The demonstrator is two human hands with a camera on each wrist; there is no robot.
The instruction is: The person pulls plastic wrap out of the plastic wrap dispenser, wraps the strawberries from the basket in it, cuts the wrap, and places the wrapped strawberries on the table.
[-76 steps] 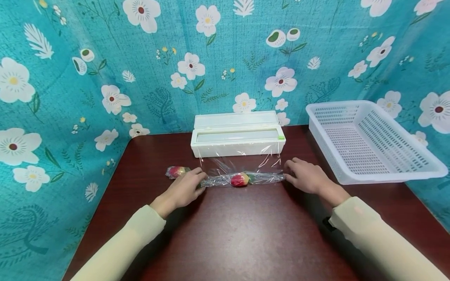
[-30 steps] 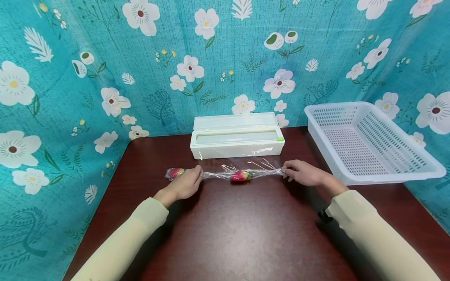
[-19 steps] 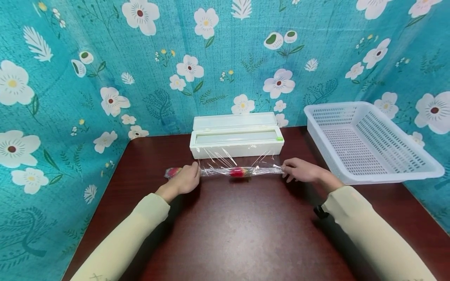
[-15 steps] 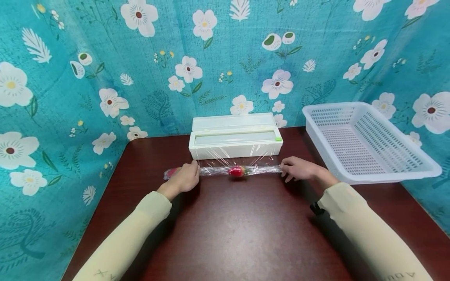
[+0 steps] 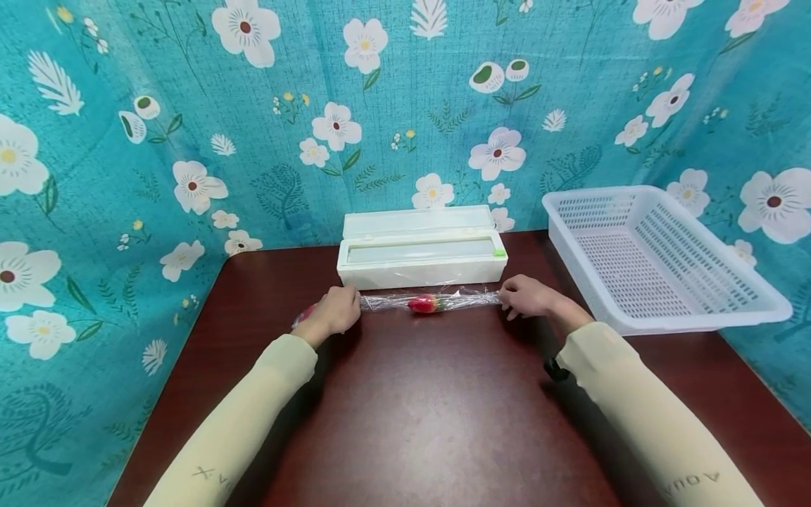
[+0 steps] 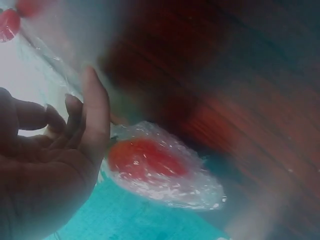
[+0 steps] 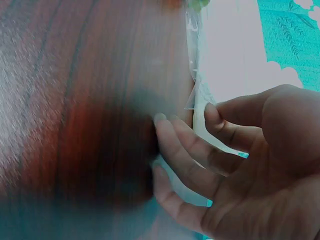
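Observation:
A red fruit [image 5: 423, 303] with a green end lies in a stretched, gathered strip of clear cling film [image 5: 383, 301], just in front of a white cling film dispenser [image 5: 421, 273]. My left hand [image 5: 334, 310] holds the strip's left end. At the right end, my right hand [image 5: 527, 296] has it between thumb and curled fingers; the right wrist view shows the film running to the thumb. A second red fruit [image 6: 150, 160], bundled in film, lies beside the left hand and is mostly hidden by it in the head view.
The dispenser's lid [image 5: 418, 222] stands raised against the flowered turquoise cloth [image 5: 285, 141]. To the right, a white perforated basket [image 5: 697, 324] sits on the dark red table [image 5: 405, 408], close to my right forearm.
Both hands have moved away from me toward the dispenser, carrying the film and fruit along. The sheet between fruit and dispenser is shorter. The left hand now covers more of the wrapped fruit.

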